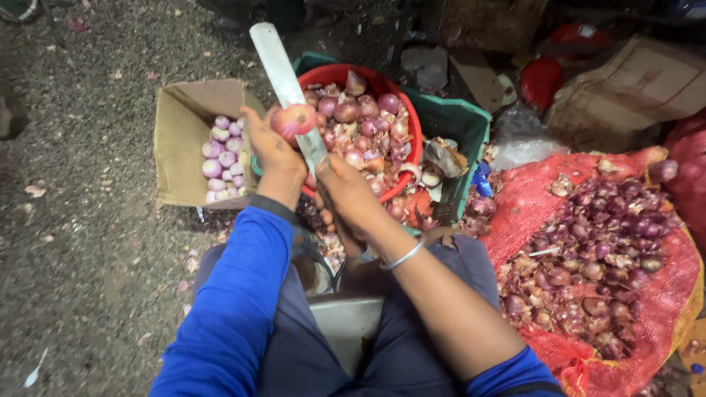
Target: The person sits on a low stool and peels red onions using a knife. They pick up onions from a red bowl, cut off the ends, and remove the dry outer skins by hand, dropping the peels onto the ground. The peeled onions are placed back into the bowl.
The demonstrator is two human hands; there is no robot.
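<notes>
Head view, seated person, work held over the lap above the ground.

Left hand [276,154]: closed around a red onion [294,120], fingers wrapped behind it, the bulb raised just in front of the near rim of the red basin [412,121].

Right hand [346,195]: closed on the handle of a long flat-bladed knife [283,81]. Blade runs up and away to the left, its flat touching the right side of the onion. A metal bangle [403,256] sits on that wrist.

Surroundings: the basin is full of partly skinned onions and stands in a green crate [460,121]. On the ground left of the basin, a cardboard box [184,136] holds peeled onions [223,158], pale and clean. On the ground to the right, a red mesh sack [544,202] is spread open under a heap of unpeeled onions [596,250]. Loose skins lie between crate and lap.

Judgement on technique: the cut goes best with the edge near the bulb's end, left thumb kept behind the blade line, the onion turned by the fingers rather than by moving the knife. Shallow strokes spare flesh. Risk: blade slipping on the dry skin toward the left thumb.
</notes>
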